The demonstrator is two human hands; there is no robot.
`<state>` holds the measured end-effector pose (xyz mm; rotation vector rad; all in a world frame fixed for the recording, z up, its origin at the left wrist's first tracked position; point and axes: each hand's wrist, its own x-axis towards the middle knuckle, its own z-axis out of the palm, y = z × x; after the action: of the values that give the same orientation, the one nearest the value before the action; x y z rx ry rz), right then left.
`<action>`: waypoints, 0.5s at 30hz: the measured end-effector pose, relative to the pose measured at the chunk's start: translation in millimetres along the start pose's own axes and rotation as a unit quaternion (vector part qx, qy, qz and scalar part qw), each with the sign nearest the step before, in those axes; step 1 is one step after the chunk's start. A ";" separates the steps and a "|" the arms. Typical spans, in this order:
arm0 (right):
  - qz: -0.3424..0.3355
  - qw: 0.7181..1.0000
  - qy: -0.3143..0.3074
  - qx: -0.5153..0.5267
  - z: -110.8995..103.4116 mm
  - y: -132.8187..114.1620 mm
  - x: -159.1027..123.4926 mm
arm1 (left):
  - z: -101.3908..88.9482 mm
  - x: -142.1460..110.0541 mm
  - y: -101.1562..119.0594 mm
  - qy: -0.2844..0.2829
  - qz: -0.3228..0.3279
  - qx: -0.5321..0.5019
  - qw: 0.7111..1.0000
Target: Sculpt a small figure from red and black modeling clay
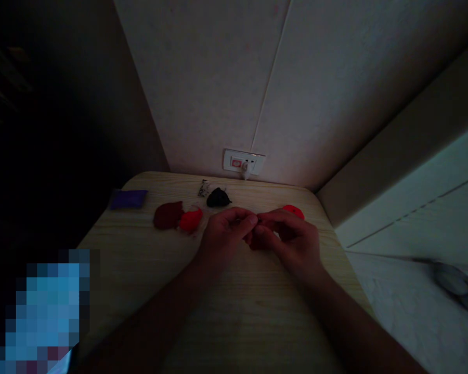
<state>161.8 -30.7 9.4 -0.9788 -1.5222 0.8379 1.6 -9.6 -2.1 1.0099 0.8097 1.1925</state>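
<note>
My left hand (230, 231) and my right hand (296, 241) meet over the table, thumbs and fingertips pinched together. What sits between the fingertips is tiny and dark, mostly hidden, and I cannot make it out. Just beneath the fingers is a dark red lump (260, 242), partly covered by my hands. Behind my right hand lies a bright red piece (294, 211). A black clay-like lump (218, 198) is beyond my left hand. Left of that hand, a bright red lump (191, 220) touches a flat dark red piece (168, 215).
A purple packet (128, 199) lies at the left edge of the wooden table (234, 311). A small black-marked wrapper (203, 188) is near the back. The wall socket (244, 162) has a plug in it. A pixelated blue patch (50, 306) covers the lower left.
</note>
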 end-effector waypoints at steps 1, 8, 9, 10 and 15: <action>-0.005 1.000 -0.002 -0.011 -0.6 1.8 -0.9 | -0.1 0.1 -0.3 0.001 -0.001 -0.003 1.000; -0.018 0.998 0.035 -0.042 -1.6 1.1 -0.6 | -3.3 1.6 -6.3 -0.017 -0.008 -0.071 0.997; -0.017 0.999 0.037 -0.034 -1.3 -0.5 0.6 | -3.5 1.7 -6.7 -0.017 -0.009 -0.074 0.997; -0.018 0.999 0.039 -0.028 -1.0 -2.0 1.7 | -3.5 1.6 -7.0 -0.018 -0.007 -0.074 0.997; -0.024 0.999 0.035 -0.022 -0.2 -4.6 4.5 | -2.4 0.7 -5.6 -0.010 0.005 -0.051 0.999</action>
<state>161.1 -28.4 15.4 -0.9898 -1.5037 0.7317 1.5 -8.7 -8.2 0.9412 0.7209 1.2173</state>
